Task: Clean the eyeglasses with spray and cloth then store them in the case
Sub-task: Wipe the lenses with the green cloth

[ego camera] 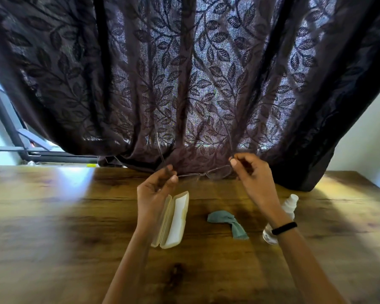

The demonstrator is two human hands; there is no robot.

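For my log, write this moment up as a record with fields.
glasses: held above the table, arms unfolded
left hand: pinches one end of the frame
right hand: pinches the other end
case: open on the table
cloth: crumpled, right of the case
spray bottle: partly hidden by the right wrist
backdrop: leaf-pattern curtain

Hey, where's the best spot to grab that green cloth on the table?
Pinch the cloth at its bunched far end, coming from above; the folds there look raised off the table, while the near tail lies flat.
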